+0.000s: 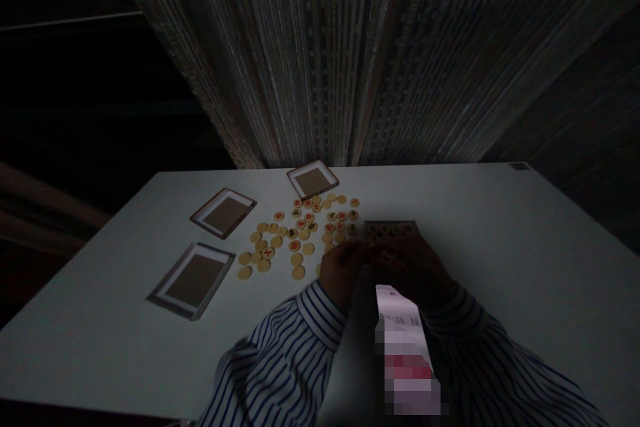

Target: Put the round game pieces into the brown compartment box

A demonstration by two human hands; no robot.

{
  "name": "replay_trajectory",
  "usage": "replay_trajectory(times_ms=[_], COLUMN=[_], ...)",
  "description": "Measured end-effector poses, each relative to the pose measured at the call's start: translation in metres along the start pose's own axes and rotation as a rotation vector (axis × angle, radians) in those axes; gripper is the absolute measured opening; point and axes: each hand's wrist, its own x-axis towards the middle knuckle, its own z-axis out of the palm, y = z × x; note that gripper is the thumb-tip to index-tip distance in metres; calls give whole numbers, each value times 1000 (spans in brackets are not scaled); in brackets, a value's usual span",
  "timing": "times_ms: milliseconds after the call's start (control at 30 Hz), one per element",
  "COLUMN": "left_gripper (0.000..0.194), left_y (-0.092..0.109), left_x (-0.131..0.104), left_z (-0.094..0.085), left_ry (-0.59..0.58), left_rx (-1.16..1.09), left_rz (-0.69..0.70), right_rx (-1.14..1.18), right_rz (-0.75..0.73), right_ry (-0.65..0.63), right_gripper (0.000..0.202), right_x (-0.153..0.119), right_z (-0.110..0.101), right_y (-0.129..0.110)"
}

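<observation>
Round pale pieces [309, 249], several with red or black characters, lie scattered on the white table, left of and beyond my hands. A box [391, 227] with rows of similar pieces stands in front of my hands, its near part covered by them. My left hand [345, 271] is beside the box's near left corner, fingers curled and dim. My right hand [417, 270] lies over the near part of the box. Deep shadow hides the fingertips of both hands and whatever they hold.
Three shallow open boxes or lids stand on the white table [500, 240]: one at the back [313, 181], one at the left [224, 213], one nearer [193, 280]. A lit phone [403, 340] is below my hands. A curtain [325, 60] hangs behind.
</observation>
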Motion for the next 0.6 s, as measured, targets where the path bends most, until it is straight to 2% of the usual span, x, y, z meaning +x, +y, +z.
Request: replay_trajectory(times_ms=[300,500,600], left_gripper=[19,20,21], left_y=[3,-2,-4], left_x=[-1,1,1], left_z=[1,0,0], left_ry=[-44,-13,-8], left_rx=[-41,36,97], left_rz=[5,9,22], right_rx=[11,-21,-83], right_rz=[5,-8,-13], right_ry=[3,34,6], right_gripper=[20,11,12], right_x=[-2,4,6], right_z=[4,-1,-4], right_y=[2,0,1])
